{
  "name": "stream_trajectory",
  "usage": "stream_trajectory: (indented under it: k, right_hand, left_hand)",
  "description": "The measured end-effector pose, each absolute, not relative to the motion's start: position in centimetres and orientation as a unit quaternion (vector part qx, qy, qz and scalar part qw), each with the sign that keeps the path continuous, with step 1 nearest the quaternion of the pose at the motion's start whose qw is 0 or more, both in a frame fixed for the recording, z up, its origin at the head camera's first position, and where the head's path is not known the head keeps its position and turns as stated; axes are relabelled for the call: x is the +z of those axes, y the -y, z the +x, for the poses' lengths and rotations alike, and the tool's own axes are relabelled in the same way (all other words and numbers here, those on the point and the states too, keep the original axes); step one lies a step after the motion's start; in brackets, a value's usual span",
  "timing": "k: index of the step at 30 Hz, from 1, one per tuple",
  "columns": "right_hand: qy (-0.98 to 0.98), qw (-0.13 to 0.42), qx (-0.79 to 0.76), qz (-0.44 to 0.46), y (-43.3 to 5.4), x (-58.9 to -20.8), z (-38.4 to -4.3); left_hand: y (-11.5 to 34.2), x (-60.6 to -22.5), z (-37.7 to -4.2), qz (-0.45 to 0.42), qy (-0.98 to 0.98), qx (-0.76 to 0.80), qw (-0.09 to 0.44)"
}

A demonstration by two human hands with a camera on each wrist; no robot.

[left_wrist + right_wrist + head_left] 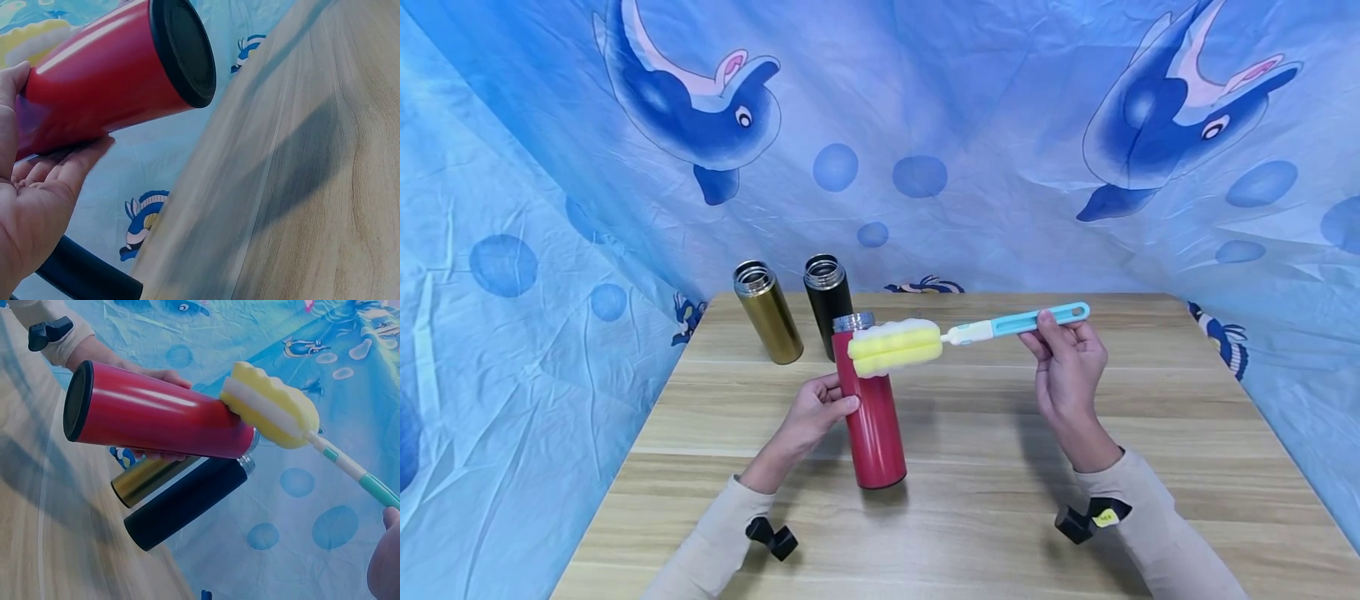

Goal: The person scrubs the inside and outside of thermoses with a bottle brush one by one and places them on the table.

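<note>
Bottle (876,437), red, clamped in left hand (817,408), base below grip; brush (970,332) pinched by right hand (1072,365), sponge (895,348) left of that grip. Wooden table (970,517) lies beneath both hands, dolphin-print curtain (992,233) beyond.

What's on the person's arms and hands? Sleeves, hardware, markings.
Left hand and right hand: bare, no gloves. Left sleeve and right sleeve: plain, pale beige, reaching the wrists. Each carries a small, blocky black device, left and right. The right one has a yellow label, writing too small to read.
</note>
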State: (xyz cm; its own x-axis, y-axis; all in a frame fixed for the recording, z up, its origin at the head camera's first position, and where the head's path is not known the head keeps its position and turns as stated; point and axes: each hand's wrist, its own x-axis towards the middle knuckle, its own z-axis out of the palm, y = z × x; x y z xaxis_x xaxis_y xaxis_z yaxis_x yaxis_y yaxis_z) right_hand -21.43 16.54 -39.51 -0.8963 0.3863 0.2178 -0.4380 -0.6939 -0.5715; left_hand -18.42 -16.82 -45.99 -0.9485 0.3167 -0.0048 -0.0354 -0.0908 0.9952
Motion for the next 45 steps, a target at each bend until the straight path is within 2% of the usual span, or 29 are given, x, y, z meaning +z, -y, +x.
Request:
stream_trajectory:
  k: [31,45]
  right_hand:
    - [0.363,0.172,0.916,0.01,-17.1,-41.1,-19.1]
    - [0.373,0.159,0.914,0.005,-17.6,-41.9,-17.9]
  left_hand:
    - [17.3,-45.7,-18.0,0.088,-0.624,0.769,0.11]
    - [17.7,-45.9,-17.8,0.079,-0.608,0.785,0.084]
